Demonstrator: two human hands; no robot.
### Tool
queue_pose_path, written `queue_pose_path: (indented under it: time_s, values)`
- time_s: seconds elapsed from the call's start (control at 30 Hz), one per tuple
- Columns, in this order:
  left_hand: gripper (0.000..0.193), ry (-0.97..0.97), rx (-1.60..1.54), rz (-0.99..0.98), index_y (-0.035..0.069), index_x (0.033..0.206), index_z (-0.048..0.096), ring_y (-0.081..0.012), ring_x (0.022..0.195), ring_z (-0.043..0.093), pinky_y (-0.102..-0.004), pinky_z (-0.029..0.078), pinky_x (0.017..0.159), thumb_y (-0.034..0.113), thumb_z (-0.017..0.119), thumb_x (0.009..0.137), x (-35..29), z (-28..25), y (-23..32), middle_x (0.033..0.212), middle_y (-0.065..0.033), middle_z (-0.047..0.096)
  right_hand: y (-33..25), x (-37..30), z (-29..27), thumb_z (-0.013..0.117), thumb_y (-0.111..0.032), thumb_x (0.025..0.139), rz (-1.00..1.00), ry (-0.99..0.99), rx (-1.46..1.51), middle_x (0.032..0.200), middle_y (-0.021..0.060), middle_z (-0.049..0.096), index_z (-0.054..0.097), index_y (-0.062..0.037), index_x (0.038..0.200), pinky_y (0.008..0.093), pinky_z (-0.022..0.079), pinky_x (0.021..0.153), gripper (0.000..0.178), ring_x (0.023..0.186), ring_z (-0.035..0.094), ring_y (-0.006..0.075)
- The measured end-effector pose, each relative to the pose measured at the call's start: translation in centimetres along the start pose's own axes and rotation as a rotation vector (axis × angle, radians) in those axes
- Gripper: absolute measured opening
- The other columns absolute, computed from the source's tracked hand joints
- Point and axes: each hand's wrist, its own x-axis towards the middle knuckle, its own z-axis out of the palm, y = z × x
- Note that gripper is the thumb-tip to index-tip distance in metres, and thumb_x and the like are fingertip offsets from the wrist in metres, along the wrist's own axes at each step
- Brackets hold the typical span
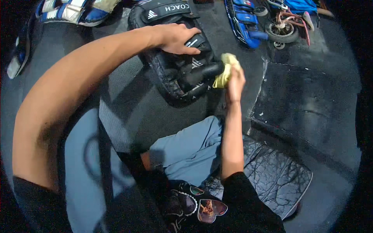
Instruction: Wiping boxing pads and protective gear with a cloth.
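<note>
A large black padded strike pad (167, 73) lies on the dark floor in front of me, with straps across it and a thick round handle (202, 74) near its right end. My left hand (180, 39) rests on top of the pad, fingers spread and thumb stretched to the right. At the tip of the handle, my right hand (235, 81) grips a yellow cloth (224, 73) that touches the handle's end. Part of the cloth is bunched inside the fingers and hidden.
Blue and white pads (77, 11) lie at the far left. A blue pad (243, 21) and a small wheeled bike (283, 31) stand at the far right. Beside my right arm is a cracked black cushion (276, 176). Dark mats (311, 101) cover the floor to the right.
</note>
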Motion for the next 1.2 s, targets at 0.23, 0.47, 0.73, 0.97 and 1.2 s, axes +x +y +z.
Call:
queue_pose_path:
  time_s: [0.23,0.47,0.73,0.97,1.2]
  values:
    - [0.08,0.126,0.107,0.055,0.008,0.147,0.037,-0.0486,0.1,0.064,-0.0512,0.051,0.095,0.064,0.053,0.092,0.3,2.1,-1.3,0.108,-0.0295,0.067,-0.2,4.2,1.3,0.056,-0.023,0.098,0.038,-0.434,0.124,0.096,0.0025,0.066,0.069,0.0016,0.106,0.0271,0.046,0.077,0.029,0.087,0.059,0.0113]
    - [0.085,0.045,0.108,0.019,0.007,0.148,0.036,-0.0438,0.11,0.062,-0.0477,0.049,0.099,0.066,0.055,0.09,0.0,1.5,-1.7,0.118,-0.0266,0.064,-7.9,-1.4,2.3,0.064,-0.02,0.088,-0.626,-0.248,-0.691,0.099,0.012,0.062,0.072,-0.0079,0.101,0.0371,0.05,0.079,0.019,0.088,0.063,0.0317]
    - [0.088,-0.033,-0.032,0.048,0.004,0.145,0.04,-0.0426,0.115,0.06,-0.047,0.048,0.098,0.066,0.058,0.086,-0.9,-0.5,-1.4,0.122,-0.028,0.063,-9.4,-6.2,3.2,0.065,-0.022,0.084,-0.598,-0.047,-0.832,0.105,0.008,0.062,0.072,-0.0093,0.094,0.0408,0.05,0.079,0.018,0.091,0.061,0.0306]
    - [0.081,-0.104,-0.034,-0.013,0.002,0.145,0.04,-0.0435,0.114,0.06,-0.0476,0.047,0.099,0.06,0.057,0.09,-1.9,-2.2,0.2,0.123,-0.0291,0.061,-9.4,-16.3,10.3,0.068,-0.019,0.078,-0.654,-0.428,-0.557,0.096,0.0131,0.059,0.069,-0.0091,0.087,0.0458,0.053,0.073,0.013,0.087,0.062,0.0348]
    - [0.075,-0.032,-0.051,0.057,0.002,0.138,0.049,-0.0417,0.113,0.061,-0.0455,0.049,0.097,0.059,0.058,0.09,-1.4,-2.1,-0.5,0.12,-0.0271,0.064,-9.1,-21.3,9.3,0.069,-0.004,0.074,-0.198,-0.443,0.002,0.095,0.0147,0.055,0.067,-0.0039,0.092,0.0383,0.049,0.083,0.019,0.089,0.06,0.0322]
